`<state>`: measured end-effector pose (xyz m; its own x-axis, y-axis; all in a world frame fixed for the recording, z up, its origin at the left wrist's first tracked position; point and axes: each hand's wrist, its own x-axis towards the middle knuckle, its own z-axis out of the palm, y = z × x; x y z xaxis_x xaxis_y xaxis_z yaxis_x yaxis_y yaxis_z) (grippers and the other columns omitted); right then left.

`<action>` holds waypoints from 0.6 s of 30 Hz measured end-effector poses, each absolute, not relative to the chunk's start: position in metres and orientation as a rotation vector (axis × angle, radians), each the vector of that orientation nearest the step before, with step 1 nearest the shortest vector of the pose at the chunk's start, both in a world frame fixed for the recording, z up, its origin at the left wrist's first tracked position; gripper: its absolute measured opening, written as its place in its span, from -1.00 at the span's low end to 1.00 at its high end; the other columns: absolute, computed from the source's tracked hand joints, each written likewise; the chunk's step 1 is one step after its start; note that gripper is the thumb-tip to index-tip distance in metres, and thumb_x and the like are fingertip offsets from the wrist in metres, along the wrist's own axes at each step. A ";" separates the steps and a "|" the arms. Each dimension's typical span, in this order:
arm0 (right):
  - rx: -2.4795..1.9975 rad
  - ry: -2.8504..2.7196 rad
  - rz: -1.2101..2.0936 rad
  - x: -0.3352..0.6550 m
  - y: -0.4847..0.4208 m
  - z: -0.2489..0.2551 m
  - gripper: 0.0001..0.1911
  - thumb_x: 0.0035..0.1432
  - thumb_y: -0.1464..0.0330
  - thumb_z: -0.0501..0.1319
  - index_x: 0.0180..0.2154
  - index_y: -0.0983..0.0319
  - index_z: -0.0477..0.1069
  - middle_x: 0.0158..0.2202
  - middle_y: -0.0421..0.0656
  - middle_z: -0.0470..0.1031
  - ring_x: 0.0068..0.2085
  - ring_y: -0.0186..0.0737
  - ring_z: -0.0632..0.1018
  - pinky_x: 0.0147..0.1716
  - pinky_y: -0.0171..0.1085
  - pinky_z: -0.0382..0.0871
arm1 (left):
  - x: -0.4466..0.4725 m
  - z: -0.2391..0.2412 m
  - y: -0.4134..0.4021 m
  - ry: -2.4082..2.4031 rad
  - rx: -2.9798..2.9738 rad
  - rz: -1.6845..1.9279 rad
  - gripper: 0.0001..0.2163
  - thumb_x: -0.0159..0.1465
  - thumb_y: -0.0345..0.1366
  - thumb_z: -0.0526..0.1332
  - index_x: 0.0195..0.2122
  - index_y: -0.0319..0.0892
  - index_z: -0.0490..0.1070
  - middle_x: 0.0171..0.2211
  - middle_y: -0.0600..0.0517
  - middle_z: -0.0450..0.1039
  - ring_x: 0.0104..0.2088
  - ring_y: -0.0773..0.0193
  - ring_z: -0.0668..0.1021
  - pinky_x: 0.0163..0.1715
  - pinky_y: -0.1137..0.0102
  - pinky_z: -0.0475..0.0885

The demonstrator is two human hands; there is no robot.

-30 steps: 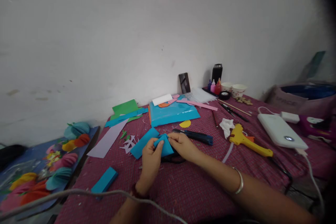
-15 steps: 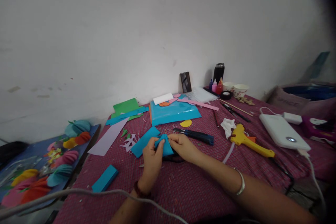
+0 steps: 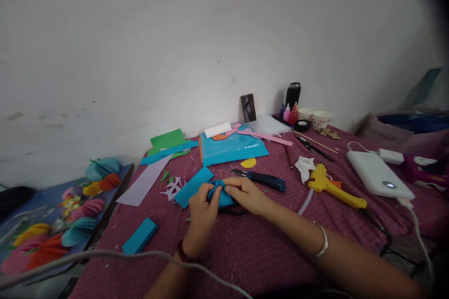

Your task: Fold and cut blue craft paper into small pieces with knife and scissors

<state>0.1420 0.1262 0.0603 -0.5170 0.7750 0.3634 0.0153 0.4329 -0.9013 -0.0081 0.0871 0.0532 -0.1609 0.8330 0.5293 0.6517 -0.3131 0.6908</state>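
Both my hands pinch a small folded piece of blue paper (image 3: 220, 197) just above the maroon checked tablecloth (image 3: 252, 252). My left hand (image 3: 201, 217) grips its left edge with thumb and fingers closed. My right hand (image 3: 245, 194) holds its right side, fingers curled over the top. A longer blue paper strip (image 3: 192, 186) lies flat right behind my left hand. Dark scissors (image 3: 233, 210) lie partly hidden under my right hand.
A yellow glue gun (image 3: 329, 186), a blue utility knife (image 3: 261, 178), a white power bank (image 3: 377, 174), cups and paint bottles stand right and back. Coloured paper sheets (image 3: 231, 147) lie behind. A blue block (image 3: 140, 236) sits front left. Paper flowers (image 3: 77, 210) lie off the table's left.
My fingers have squeezed the blue paper into a smaller, more rounded fold. The hands stay in the same spot; the view shifted slightly.
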 end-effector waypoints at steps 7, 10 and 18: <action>-0.684 -1.828 1.118 0.142 0.125 0.056 -0.63 0.21 0.17 0.07 -0.52 0.27 0.34 -0.57 -0.25 0.20 -0.50 -0.36 0.25 -0.51 -0.37 0.11 | -0.005 0.055 0.080 1.682 2.048 1.470 -0.77 0.24 -0.25 0.12 -0.55 -0.15 0.32 -0.61 0.13 0.29 -0.59 0.37 0.32 -0.51 0.45 0.21; -0.663 -1.849 1.096 0.142 0.123 0.059 -0.61 0.23 0.15 0.05 -0.54 0.25 0.29 -0.57 -0.26 0.18 -0.50 -0.35 0.24 -0.51 -0.37 0.10 | -0.005 0.057 0.079 1.657 2.051 1.492 -0.77 0.25 -0.24 0.13 -0.55 -0.14 0.33 -0.61 0.12 0.30 -0.59 0.36 0.32 -0.51 0.45 0.22; -0.746 -1.757 0.940 0.145 0.122 0.066 -0.60 0.22 0.20 0.03 -0.61 0.21 0.08 -0.60 -0.27 0.09 -0.53 -0.36 0.17 -0.53 -0.34 0.05 | -0.005 0.061 0.077 1.579 1.884 1.593 -0.75 0.24 -0.21 0.15 -0.57 -0.15 0.28 -0.60 0.12 0.27 -0.54 0.34 0.33 -0.48 0.44 0.22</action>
